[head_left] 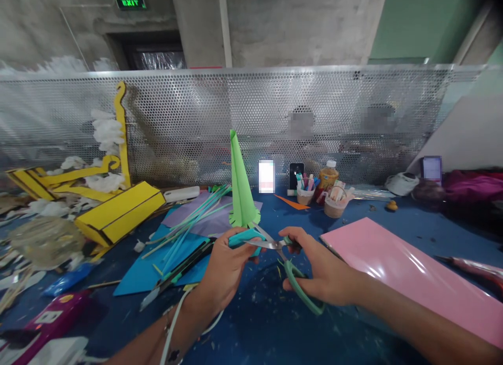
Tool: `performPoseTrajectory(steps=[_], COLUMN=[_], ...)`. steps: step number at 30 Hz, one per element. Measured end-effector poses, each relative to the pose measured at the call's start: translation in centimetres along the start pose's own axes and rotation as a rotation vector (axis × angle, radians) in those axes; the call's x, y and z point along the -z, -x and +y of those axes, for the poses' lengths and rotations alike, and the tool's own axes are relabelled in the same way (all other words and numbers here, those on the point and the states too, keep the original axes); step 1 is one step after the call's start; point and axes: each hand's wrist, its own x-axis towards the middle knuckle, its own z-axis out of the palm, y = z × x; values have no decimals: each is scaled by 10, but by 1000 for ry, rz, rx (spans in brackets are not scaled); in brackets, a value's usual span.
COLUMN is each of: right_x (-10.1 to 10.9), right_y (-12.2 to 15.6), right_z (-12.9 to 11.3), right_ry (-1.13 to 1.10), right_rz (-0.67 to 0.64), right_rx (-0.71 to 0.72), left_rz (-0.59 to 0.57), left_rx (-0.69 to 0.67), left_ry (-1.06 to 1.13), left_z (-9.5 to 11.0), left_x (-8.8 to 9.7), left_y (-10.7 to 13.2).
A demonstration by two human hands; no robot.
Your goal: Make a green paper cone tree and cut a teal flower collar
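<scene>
My left hand [225, 266] pinches a small folded piece of turquoise paper [240, 238] between thumb and fingers. My right hand [320, 268] grips green-handled scissors [301, 286], with fingers through the loops. The blades are spread, and they meet the right end of the turquoise paper. Just behind stands a tall light-green paper cone [242, 184], upright, with a cut, flared base. Left of my left hand, thin turquoise and green strips [196, 218] lie over blue paper [137, 270] and purple paper [212, 215].
A yellow box-shaped piece [120, 210] and hooked yellow parts [122, 129] stand left. Pink sheets [412, 270] lie right. Behind are pen cups [335, 205], a bottle [329, 176] and a perforated metal screen [176, 118]. A magenta tool [55, 323] sits front left.
</scene>
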Motion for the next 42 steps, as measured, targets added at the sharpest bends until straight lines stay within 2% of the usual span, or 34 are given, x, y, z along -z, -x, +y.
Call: performPoseTrajectory(steps=[7, 16, 21, 30, 35, 42], right_x=[-1, -1, 1, 13, 14, 12], right_y=[2, 1, 1, 1, 1, 2], right_z=[-7, -6, -4, -6, -8, -21], right_ry=[-68, -90, -102, -230, -275, -299], right_rz=[-15, -56, -69, -132, -132, -141], right_rx=[48, 71, 74, 22, -4, -66], left_rz=[-60, -33, -15, 5, -27, -98], left_rx=[-32, -46, -39, 74, 62, 12], left_ry=[-18, -20, -23, 32, 50, -93], left_z=[-2, -9, -6, 1, 1, 3], left_x=[0, 5, 2, -1, 2, 0], left_y=[4, 1, 1, 4, 3, 7])
